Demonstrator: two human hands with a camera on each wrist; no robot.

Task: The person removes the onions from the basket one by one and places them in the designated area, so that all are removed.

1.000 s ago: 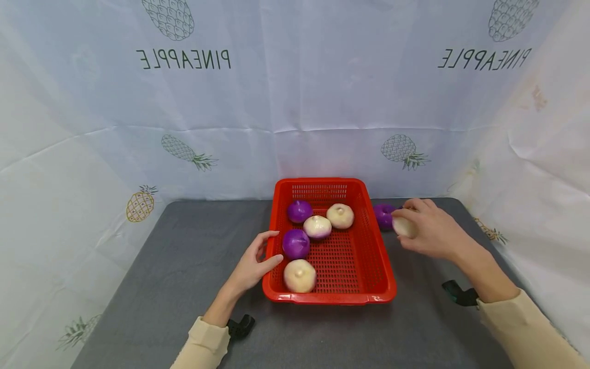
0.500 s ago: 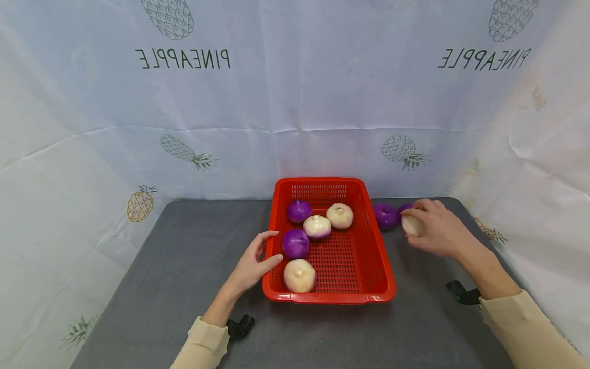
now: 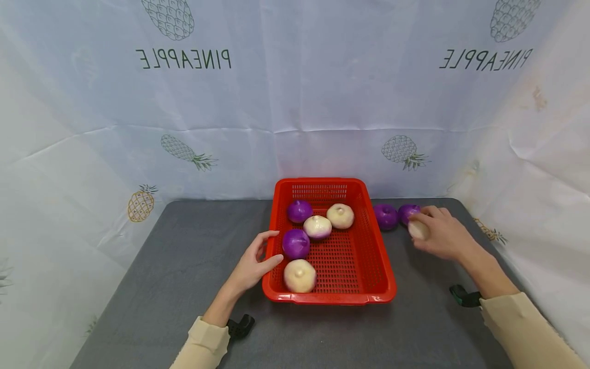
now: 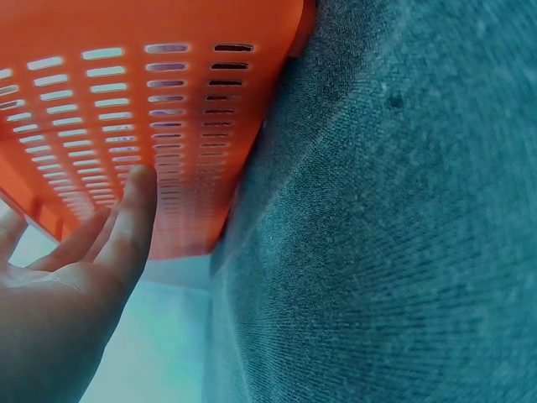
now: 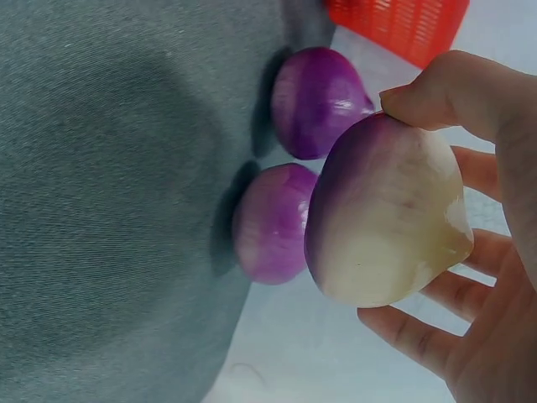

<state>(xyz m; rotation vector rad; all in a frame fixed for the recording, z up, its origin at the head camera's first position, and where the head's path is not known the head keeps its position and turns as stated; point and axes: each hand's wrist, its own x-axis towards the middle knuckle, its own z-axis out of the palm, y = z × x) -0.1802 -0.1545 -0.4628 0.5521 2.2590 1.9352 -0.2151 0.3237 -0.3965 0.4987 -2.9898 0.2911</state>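
Note:
My right hand (image 3: 440, 233) pinches a white-and-purple turnip (image 5: 390, 214) between thumb and fingers, at the right of the table, its white side and small nub facing the palm. Behind it lie two purple-topped turnips, the nearer to the basket (image 3: 386, 216) and another (image 3: 407, 212) partly behind the held one. My left hand (image 3: 249, 264) is at the left rim of a red plastic basket (image 3: 375, 251), fingers spread and extended; in the left wrist view a fingertip (image 4: 143, 180) is at its slotted wall. Whether it presses is hard to tell.
Inside the basket are several turnips, some purple side up (image 3: 296, 244), others white side up (image 3: 299, 275), mostly along its left half. A dark grey cloth (image 3: 193, 266) covers the table. White pineapple-print curtain (image 3: 299, 92) hangs behind and at the sides.
My right hand has moved slightly right with the turnip, away from the basket, uncovering more of the second purple turnip. The left hand and basket stay put.

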